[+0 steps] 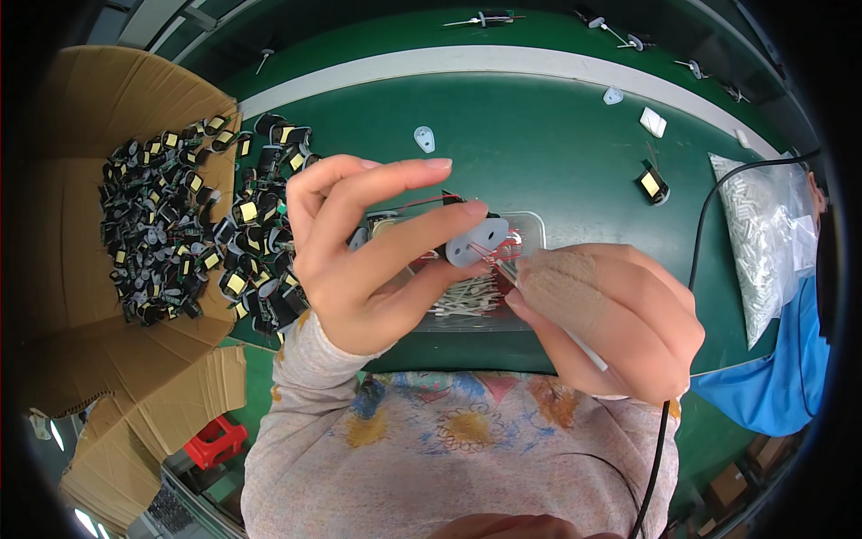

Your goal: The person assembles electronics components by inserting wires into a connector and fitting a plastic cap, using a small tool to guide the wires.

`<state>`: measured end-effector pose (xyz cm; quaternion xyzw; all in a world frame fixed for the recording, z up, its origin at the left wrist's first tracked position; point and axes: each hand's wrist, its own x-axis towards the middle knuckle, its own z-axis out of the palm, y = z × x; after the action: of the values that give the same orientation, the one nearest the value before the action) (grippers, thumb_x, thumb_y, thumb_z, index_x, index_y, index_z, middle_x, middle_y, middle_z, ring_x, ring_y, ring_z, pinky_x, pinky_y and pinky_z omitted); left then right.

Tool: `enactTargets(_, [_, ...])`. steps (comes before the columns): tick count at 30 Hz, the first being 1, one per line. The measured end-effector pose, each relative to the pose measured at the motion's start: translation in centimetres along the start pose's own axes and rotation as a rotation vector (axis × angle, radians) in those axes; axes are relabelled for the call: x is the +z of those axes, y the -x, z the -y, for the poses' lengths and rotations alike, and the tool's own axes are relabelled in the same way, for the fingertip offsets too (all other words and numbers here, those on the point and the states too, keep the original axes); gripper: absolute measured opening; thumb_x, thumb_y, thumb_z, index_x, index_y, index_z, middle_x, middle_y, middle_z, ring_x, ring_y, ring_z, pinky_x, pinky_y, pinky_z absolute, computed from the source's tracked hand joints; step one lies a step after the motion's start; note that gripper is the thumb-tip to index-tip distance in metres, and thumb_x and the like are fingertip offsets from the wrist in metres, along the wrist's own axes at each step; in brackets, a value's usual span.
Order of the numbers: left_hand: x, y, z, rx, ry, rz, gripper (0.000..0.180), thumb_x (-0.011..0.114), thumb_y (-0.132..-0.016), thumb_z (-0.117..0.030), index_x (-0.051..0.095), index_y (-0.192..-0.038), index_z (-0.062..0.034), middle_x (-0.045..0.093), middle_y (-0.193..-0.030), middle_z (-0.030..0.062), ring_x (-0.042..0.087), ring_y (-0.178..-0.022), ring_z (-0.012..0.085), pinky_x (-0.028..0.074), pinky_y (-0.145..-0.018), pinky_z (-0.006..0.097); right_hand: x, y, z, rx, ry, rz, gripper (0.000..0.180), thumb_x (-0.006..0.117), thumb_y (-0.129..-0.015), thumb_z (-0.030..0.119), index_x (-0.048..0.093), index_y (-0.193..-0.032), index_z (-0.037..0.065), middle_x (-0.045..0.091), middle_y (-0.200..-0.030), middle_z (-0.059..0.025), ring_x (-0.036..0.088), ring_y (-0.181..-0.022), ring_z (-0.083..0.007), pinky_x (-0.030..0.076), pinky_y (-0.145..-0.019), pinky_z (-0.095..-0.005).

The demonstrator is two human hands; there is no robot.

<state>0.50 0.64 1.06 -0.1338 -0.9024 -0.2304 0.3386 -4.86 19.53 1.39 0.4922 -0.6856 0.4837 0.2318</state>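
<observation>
Between thumb and index finger, my left hand (359, 242) grips a small assembly with a grey oval plate (476, 242), which has dark holes, and a black body behind it. Its other fingers are raised. Thin red wires run from the assembly. My right hand (611, 314), with a tan bandage strip across it, is closed round a slim silver tool (590, 354) that looks like tweezers. The tool's tip is at the red wires, close to the plate. Beneath both hands stands a clear plastic box (536, 225) with many white-ended wire pieces (467, 296), partly hidden.
A cardboard box (171, 72) full of black assemblies (162, 234) stands at left, with more heaped beside it. On the green table (359, 117) are a loose grey plate (424, 138) and a black assembly (653, 183). At right are a bag of white pieces (750, 242) and a black cable (699, 234).
</observation>
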Motion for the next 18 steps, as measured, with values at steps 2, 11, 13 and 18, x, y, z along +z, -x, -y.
enactTargets(2, [-0.1, 0.0, -0.2, -0.014, -0.023, 0.026, 0.036, 0.076, -0.051, -0.020, 0.072, -0.087, -0.0162, 0.065, -0.102, 0.0012, 0.047, -0.094, 0.0230, 0.037, -0.080, 0.032, 0.4, 0.2, -0.5, -0.039, -0.022, -0.030, 0.033, 0.077, -0.049, -0.007, 0.065, -0.080, -0.006, 0.064, -0.076, -0.0154, 0.065, -0.063, -0.0253, 0.054, -0.056, -0.0304])
enactTargets(11, [1.2, 0.7, 0.4, -0.090, 0.493, 0.089, 0.036, 0.077, -0.064, -0.015, 0.061, -0.095, -0.0067, 0.066, -0.101, 0.0070, 0.059, -0.100, 0.0238, 0.037, -0.087, 0.034, -0.5, -0.9, -0.4, 0.217, -0.094, 0.084, 0.020, 0.071, -0.057, -0.009, 0.063, -0.075, -0.006, 0.063, -0.068, -0.0144, 0.060, -0.058, -0.0230, 0.045, -0.052, -0.0278])
enactTargets(13, [1.4, 1.2, 1.1, -0.145, 0.810, 0.087, 0.043, 0.080, -0.066, -0.012, 0.049, -0.094, -0.0048, 0.065, -0.102, 0.0151, 0.062, -0.098, 0.0242, 0.037, -0.090, 0.035, -0.6, -0.9, 0.0, 0.250, -0.088, 0.091, 0.021, 0.071, -0.056, -0.009, 0.064, -0.076, -0.006, 0.062, -0.067, -0.0144, 0.059, -0.057, -0.0230, 0.045, -0.052, -0.0279])
enactTargets(18, [1.4, 0.8, 1.6, -0.026, 0.813, 0.123, 0.033, 0.073, -0.075, -0.014, 0.044, -0.089, -0.0056, 0.063, -0.096, 0.0218, 0.058, -0.100, 0.0346, 0.044, -0.083, 0.040, 0.4, -0.2, 0.2, 0.048, 0.156, -0.056, 0.034, 0.063, -0.046, 0.003, 0.066, -0.079, -0.004, 0.060, -0.067, -0.0123, 0.056, -0.055, -0.0205, 0.045, -0.048, -0.0258])
